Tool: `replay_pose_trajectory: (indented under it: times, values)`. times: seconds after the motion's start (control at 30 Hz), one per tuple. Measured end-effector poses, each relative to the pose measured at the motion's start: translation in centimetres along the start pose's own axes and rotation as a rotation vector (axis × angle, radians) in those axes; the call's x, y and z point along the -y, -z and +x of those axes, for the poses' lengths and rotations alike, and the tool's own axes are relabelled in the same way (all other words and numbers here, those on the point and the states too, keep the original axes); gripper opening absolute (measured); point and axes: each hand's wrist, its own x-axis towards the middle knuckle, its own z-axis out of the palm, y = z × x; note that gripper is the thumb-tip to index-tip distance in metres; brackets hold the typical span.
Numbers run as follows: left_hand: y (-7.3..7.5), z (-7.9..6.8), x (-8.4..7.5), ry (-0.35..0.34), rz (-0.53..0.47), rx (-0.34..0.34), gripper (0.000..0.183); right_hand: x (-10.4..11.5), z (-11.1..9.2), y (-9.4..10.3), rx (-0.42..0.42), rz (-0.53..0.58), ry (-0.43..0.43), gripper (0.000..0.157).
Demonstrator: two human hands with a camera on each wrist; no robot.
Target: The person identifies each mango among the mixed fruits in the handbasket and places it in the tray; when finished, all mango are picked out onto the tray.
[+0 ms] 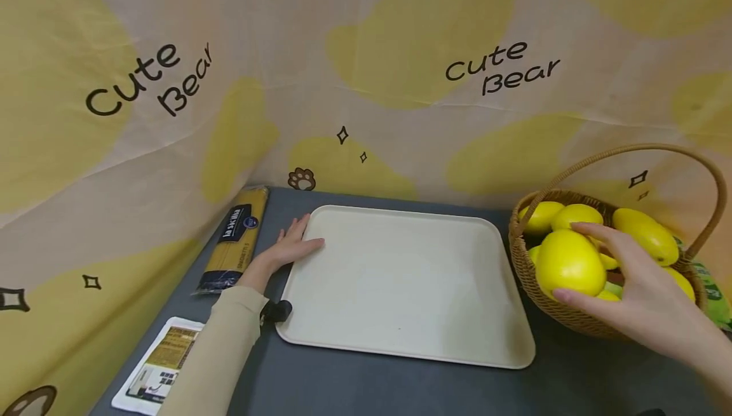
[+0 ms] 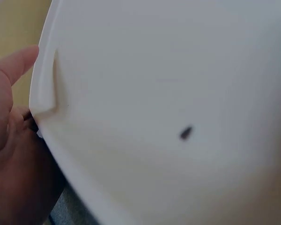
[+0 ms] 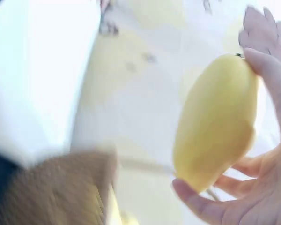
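My right hand point(image 1: 646, 289) holds a yellow mango point(image 1: 570, 262) between thumb and fingers, at the near left side of the wicker basket point(image 1: 563, 317). The right wrist view shows this mango point(image 3: 215, 122) gripped near its two ends, above the basket's blurred wall point(image 3: 61, 187). Several other yellow mangoes point(image 1: 643, 235) lie in the basket. My left hand point(image 1: 288, 248) rests on the left edge of a cream tray point(image 1: 400, 282), fingers extended along its outside and thumb over the rim. In the left wrist view, the left thumb point(image 2: 16, 65) touches the tray's rim point(image 2: 44, 70).
A spaghetti packet point(image 1: 237, 238) lies left of the tray, and a white printed pouch point(image 1: 151, 368) lies nearer, partly behind the left sleeve. The basket's tall handle point(image 1: 652, 147) arches over the mangoes. A green package point(image 1: 711, 292) shows behind the basket. A printed cloth hangs behind the table.
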Motion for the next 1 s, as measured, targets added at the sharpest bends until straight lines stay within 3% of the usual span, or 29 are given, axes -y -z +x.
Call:
replay_pose_trajectory:
  times: [0.2,0.43,0.67,1.0]
  values:
    - [-0.3,0.1,-0.3,-0.017,0.013,-0.020,0.084,3.4,2.4,-5.2,0.127,0.264,0.090,0.085]
    - [-0.3,0.1,-0.2,-0.025,-0.040,-0.040,0.081,4.6,6.5,-13.3,0.217,0.458,0.078,0.081]
    - [-0.3,-0.1,0.1,-0.010,-0.111,-0.047,0.076,5.3,10.1,-19.7,0.222,0.470,0.099,0.084]
    - [-0.1,-0.7,0.4,0.012,-0.149,-0.069,0.075,6.3,15.1,-25.5,0.236,0.384,0.186,0.097]
